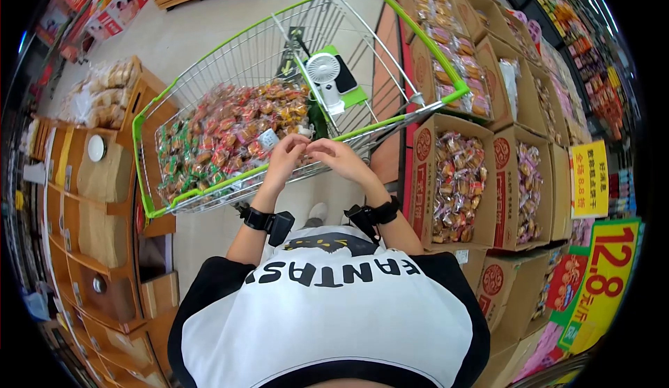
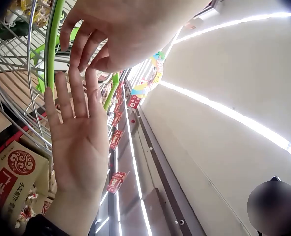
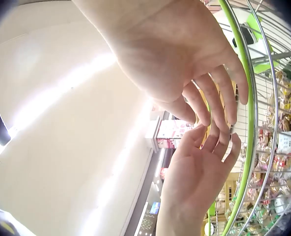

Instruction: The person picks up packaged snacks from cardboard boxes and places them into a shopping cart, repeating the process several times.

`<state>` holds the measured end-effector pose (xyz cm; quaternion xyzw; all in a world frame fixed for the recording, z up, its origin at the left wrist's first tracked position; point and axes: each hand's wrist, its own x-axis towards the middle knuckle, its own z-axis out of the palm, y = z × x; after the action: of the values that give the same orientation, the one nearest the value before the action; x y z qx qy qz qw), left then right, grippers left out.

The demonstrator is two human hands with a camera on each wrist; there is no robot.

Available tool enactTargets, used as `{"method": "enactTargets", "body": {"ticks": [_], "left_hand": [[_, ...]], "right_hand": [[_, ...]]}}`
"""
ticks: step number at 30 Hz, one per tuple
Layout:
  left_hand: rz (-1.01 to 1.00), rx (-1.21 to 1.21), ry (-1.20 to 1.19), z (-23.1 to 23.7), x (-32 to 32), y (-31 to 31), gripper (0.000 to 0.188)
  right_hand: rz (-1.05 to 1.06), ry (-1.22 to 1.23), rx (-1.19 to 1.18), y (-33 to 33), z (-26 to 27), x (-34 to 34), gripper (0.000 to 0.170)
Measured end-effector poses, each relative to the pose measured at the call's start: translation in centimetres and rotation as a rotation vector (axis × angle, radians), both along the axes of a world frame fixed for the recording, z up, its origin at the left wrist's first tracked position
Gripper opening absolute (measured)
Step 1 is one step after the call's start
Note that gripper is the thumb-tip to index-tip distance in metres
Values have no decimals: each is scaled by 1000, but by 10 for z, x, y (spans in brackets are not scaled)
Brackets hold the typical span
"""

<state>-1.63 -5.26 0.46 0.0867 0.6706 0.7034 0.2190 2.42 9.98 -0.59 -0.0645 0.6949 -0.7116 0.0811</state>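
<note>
Both hands meet at the near green rim of the shopping cart [image 1: 209, 194]. My left hand [image 1: 282, 159] has loosely bent fingers, its fingertips right at those of my right hand [image 1: 343, 161]. In the left wrist view the right hand [image 2: 81, 147] shows its palm with fingers fairly straight, and the left hand [image 2: 121, 34] comes from above. Nothing shows between the fingers in the right wrist view, where the right hand [image 3: 184, 59] hangs over the left hand [image 3: 197, 177]. Beyond them, a heap of small wrapped snacks [image 1: 230, 126] lies in the cart.
A white handheld fan [image 1: 323, 69] and a dark phone [image 1: 344, 81] lie on the cart's green seat panel [image 1: 357, 97]. Cardboard boxes of wrapped snacks [image 1: 460, 179] line the right side. A wooden shelf unit [image 1: 104, 207] stands at left. Yellow price signs [image 1: 589, 179] hang at right.
</note>
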Motion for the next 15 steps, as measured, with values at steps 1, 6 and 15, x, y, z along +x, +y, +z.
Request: {"method": "enactTargets", "body": {"ticks": [1,6,15], "left_hand": [[-26,-1,0,-1,-1,6,13],[-207,-18,63,-2,-3,37,12],[-441,6,101,-5,6,99,13]], "right_hand": [[-17,10,27,7,-4,2,20],[-150,-1,55,33,3,22,19],[-391,-31,75,77,10,64,19]]}}
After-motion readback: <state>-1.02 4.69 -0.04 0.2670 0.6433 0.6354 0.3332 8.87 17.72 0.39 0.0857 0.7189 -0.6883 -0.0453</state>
